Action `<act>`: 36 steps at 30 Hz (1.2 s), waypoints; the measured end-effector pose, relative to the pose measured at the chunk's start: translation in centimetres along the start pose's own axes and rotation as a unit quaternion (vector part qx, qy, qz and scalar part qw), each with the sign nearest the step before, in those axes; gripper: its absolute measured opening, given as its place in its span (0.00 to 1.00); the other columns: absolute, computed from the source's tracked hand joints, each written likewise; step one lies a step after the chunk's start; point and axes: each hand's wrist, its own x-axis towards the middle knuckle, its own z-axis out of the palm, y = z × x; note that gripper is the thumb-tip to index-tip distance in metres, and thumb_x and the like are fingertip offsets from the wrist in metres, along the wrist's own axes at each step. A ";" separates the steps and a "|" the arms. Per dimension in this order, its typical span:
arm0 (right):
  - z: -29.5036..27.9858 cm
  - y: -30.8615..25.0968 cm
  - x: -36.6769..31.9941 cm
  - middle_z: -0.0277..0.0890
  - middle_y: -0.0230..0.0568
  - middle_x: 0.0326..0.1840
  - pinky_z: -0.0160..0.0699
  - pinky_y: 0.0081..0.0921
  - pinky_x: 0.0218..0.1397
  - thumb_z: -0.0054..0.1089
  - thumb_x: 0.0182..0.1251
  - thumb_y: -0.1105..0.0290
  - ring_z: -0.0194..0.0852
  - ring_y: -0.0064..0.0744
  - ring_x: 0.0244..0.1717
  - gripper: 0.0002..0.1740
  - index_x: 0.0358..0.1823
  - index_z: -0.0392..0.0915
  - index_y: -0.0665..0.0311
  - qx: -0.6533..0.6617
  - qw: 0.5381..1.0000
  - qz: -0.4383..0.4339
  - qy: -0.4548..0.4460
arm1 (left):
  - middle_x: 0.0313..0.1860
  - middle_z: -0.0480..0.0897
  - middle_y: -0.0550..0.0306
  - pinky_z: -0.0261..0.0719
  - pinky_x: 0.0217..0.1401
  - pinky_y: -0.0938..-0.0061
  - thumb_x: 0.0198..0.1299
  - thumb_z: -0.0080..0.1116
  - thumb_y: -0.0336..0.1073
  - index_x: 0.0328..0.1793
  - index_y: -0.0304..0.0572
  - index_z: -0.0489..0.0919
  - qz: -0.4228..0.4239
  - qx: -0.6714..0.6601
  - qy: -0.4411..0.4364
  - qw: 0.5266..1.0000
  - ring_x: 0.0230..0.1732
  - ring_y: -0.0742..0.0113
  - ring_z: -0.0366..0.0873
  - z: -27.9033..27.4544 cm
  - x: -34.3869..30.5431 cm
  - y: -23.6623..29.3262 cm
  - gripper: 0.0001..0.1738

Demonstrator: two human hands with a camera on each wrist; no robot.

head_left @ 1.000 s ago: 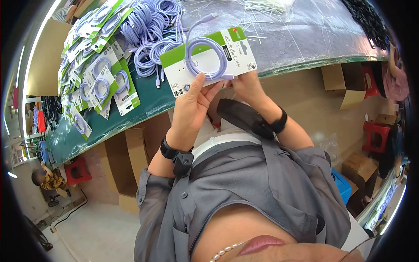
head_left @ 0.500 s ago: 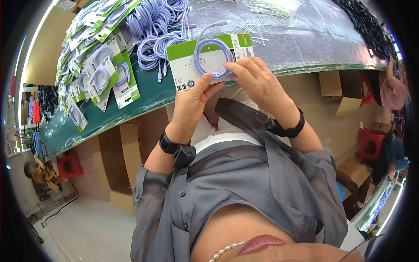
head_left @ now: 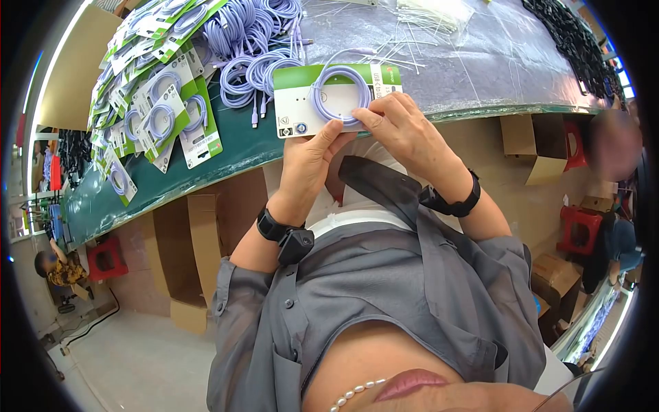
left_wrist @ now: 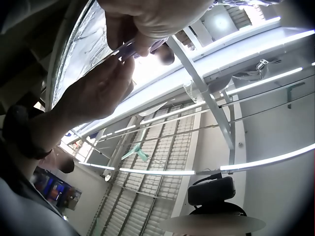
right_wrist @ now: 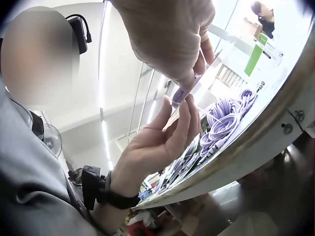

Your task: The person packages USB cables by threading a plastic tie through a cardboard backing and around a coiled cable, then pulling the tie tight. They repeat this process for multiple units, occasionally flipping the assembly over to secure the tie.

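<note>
A white and green card (head_left: 292, 103) with a coiled lilac cable (head_left: 320, 103) on its face is held above the table's front edge. The left hand (head_left: 307, 159) pinches the card's lower edge, thumb on the front by the coil, fingers behind. From the right, the right hand (head_left: 412, 141) has its thumb and fingertips on the coil's lower right side, over the card's printed end. One cable end lies above the coil. In the right wrist view the left hand (right_wrist: 160, 142) and right hand (right_wrist: 165, 39) meet at the card, seen nearly edge-on.
Many carded cables (head_left: 161, 120) are heaped at the table's left, beside bundles of loose lilac cables (head_left: 237, 34). White ties (head_left: 432, 14) lie at the back, black cables (head_left: 566, 38) at the far right. An open carton (head_left: 182, 254) stands below the table.
The right hand has come from the card's lower edge up onto the coil. Card and left hand have shifted a little right, and the cable's upper end has dropped closer to the card.
</note>
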 end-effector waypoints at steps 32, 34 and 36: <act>7.3 2.4 -2.0 0.76 0.42 0.50 0.73 0.31 0.52 0.62 0.60 0.74 0.75 0.37 0.51 0.18 0.52 0.75 0.63 0.188 0.963 0.181 0.065 | 0.53 0.78 0.54 0.77 0.62 0.62 0.65 0.55 0.31 0.60 0.37 0.70 -0.099 -0.139 0.019 0.985 0.54 0.62 0.79 0.0 0.4 -1.5 0.18; 7.3 3.1 -1.6 0.76 0.41 0.53 0.72 0.34 0.55 0.67 0.57 0.68 0.74 0.39 0.53 0.22 0.54 0.75 0.60 0.302 0.925 0.221 0.071 | 0.53 0.78 0.53 0.77 0.62 0.62 0.65 0.55 0.31 0.60 0.35 0.69 -0.100 -0.148 0.008 0.984 0.54 0.62 0.78 -0.2 0.5 -1.4 0.19; 6.6 2.9 -1.2 0.75 0.39 0.55 0.70 0.35 0.57 0.67 0.56 0.68 0.73 0.38 0.55 0.24 0.56 0.75 0.58 0.254 0.952 0.137 0.101 | 0.54 0.78 0.52 0.77 0.62 0.61 0.65 0.55 0.30 0.61 0.34 0.68 -0.104 -0.147 -0.022 0.983 0.55 0.61 0.78 -0.2 0.7 -1.2 0.20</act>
